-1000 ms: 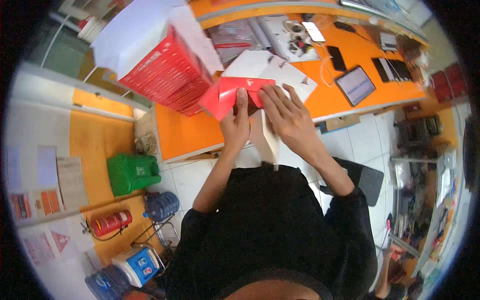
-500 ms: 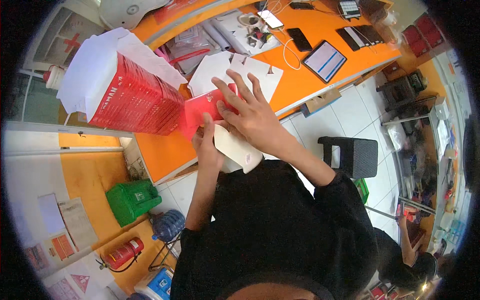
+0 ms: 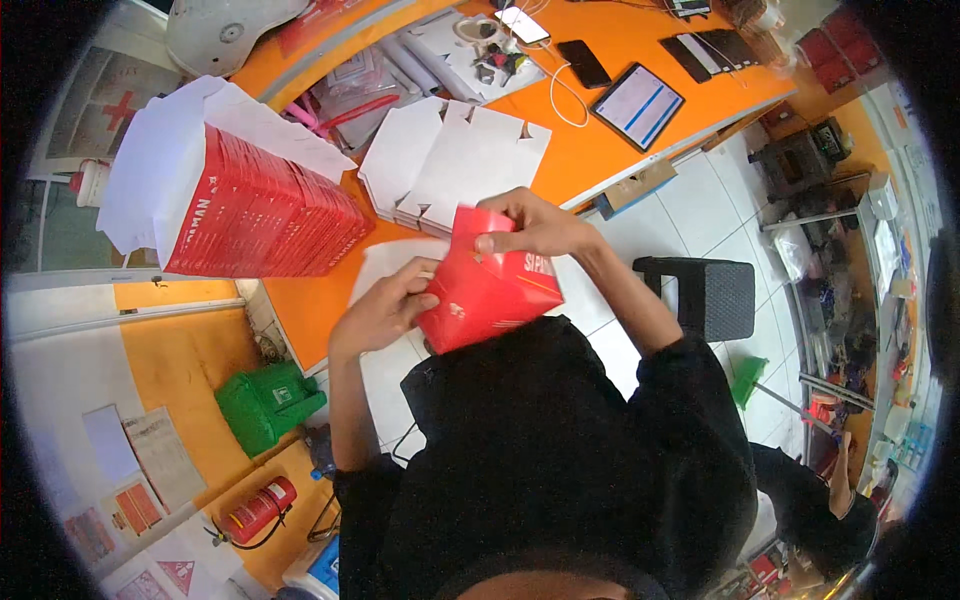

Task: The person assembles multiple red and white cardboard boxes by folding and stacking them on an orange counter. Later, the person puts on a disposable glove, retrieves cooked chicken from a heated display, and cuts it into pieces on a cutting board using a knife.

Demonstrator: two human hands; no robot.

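Observation:
A red cardboard box (image 3: 492, 298), partly folded, is held in front of my body at the table's near edge. My left hand (image 3: 385, 308) pinches its left side, thumb and fingers closed on the card. At the upper right, my right hand (image 3: 540, 226) grips a raised red flap, with the thumb pressed on its face. Just beyond the box lies a pile of flat white cardboard blanks (image 3: 475, 165) with notched edges. To the left stands a long stack of nested red boxes (image 3: 265, 215) with white insides.
The orange table (image 3: 310, 305) carries a tablet (image 3: 638, 106), a dark phone (image 3: 584, 64) and cables farther right. A black stool (image 3: 728, 298) stands on the tiled floor at right. A green bin (image 3: 268, 405) and a fire extinguisher (image 3: 258, 512) are at left. Another person (image 3: 815, 505) is at lower right.
The box has turned from showing its pale inside to showing its red outside, and has come nearer my body. My right hand has closed from spread fingers onto a flap.

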